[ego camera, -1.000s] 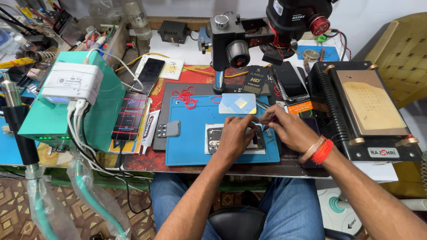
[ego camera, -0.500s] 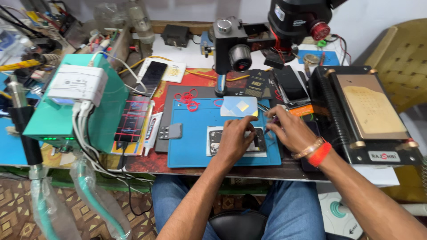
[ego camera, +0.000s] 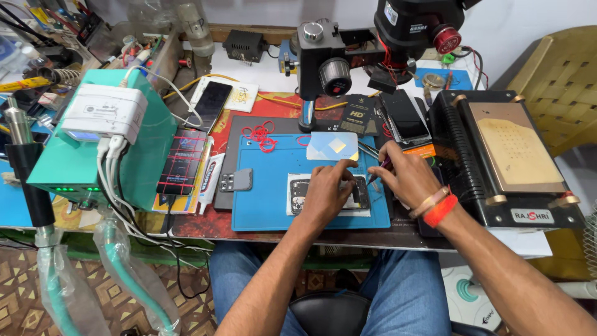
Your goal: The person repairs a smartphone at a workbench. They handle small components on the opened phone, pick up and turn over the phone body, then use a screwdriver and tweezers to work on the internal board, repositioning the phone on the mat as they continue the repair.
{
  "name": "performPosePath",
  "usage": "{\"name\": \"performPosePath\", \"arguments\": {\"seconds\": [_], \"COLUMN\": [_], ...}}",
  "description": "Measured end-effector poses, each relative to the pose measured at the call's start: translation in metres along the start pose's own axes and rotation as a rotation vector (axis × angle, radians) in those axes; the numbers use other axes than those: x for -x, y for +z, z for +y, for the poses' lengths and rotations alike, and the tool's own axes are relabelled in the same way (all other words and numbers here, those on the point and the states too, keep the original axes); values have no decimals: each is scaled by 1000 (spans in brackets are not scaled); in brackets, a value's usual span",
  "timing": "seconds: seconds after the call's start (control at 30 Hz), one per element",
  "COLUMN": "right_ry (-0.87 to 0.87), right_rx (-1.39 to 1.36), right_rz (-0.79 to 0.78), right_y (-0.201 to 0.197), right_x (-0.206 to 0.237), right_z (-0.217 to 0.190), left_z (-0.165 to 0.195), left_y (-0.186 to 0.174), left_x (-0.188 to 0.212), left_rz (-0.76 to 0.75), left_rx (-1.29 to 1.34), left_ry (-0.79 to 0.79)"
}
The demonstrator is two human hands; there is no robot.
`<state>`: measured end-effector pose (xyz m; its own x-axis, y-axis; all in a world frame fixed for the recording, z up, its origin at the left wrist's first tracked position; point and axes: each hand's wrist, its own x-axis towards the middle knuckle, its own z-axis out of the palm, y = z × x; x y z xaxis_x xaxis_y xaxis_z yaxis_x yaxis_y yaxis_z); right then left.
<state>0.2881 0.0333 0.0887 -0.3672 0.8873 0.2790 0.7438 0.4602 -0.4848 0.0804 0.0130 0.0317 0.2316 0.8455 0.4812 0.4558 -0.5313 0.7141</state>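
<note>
While pressed flat on the opened phone, fingers spread, not gripping anything
Left hand (ego camera: 328,190): palm down, holding the phone steady on the mat
Right hand (ego camera: 404,176): pinched shut around a thin dark tool (ego camera: 377,172), tip aimed at the phone's right edge
Opened phone (ego camera: 328,194): back off, dark insides showing, lying on a white sheet, mostly hidden under the left hand, mid-right of the mat
Blue work mat (ego camera: 267,199): near centre of the bench, under both hands
Pale card (ego camera: 333,146): just beyond the fingers, at the mat's far edge
Grey camera cover piece (ego camera: 236,180): left on the mat, well apart from the hands
Red wire tangle (ego camera: 260,135): far left corner of the mat
Microscope (ego camera: 385,37): far side, looming above the mat
Black heating plate (ego camera: 510,155): right of the right hand, tan pad on top
Teal box (ego camera: 149,155): far left, white adapter and cables on top
</note>
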Motion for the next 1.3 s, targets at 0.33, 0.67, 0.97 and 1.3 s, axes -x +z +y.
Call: {"name": "performPosePath", "arguments": {"seconds": [0.33, 0.67, 0.97, 1.3], "right_ry": [-267, -26, 88, 76], "right_rx": [-105, -132, -287, -349], "right_rz": [37, -17, 33, 13], "right_y": [-1, -2, -4, -4], "right_x": [-4, -2, -2, -4], "right_z": [-1, 0, -7, -5], "left_z": [0, 8, 10, 11], "left_y": [0, 0, -4, -9], "left_x": [-3, -4, -5, -5], "left_rz": [-24, -68, -77, -51], "left_rx": [20, 91, 128, 181], "left_ry": [-49, -41, -32, -57]}}
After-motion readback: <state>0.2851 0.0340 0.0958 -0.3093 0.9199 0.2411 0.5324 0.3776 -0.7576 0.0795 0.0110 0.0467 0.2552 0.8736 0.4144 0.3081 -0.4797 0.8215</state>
